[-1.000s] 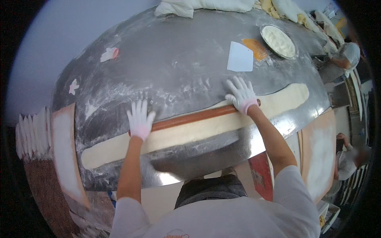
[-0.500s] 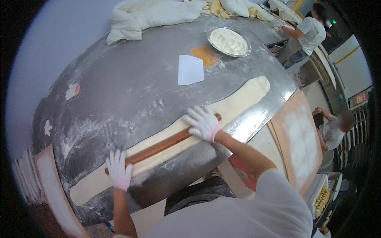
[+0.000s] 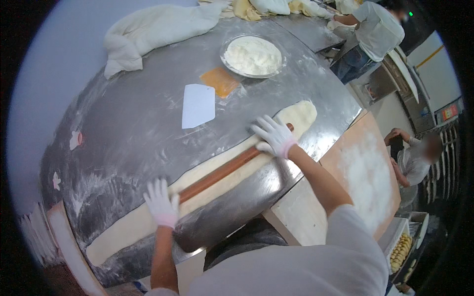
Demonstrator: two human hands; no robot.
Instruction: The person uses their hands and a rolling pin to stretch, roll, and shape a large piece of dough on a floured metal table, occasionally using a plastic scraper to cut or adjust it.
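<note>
A long, flattened strip of pale dough [image 3: 121, 234] lies slantwise over the floured metal table [image 3: 133, 133], from lower left to upper right. On top of it, along its length, rests a brown wooden rolling pin [image 3: 219, 176]. My left hand [image 3: 162, 203], in a white glove with a pink cuff, presses on the pin's near left end with fingers stretched out. My right hand [image 3: 274, 136], gloved alike, lies over the pin close to its right end, fingers spread. That right tip pokes out past the hand; the left tip is hidden.
Beyond the dough lie a white scraper [image 3: 198, 107] and an orange scraper [image 3: 217, 81], beside a metal bowl [image 3: 257, 76] of flour. White cloth [image 3: 158, 37] is bunched at the back. A floured board [image 3: 365, 167] stands to the right. Two people work farther right.
Both hands and the rolling pin have moved right and farther along the dough. The view has shifted, so the bowl and scrapers appear farther left.
</note>
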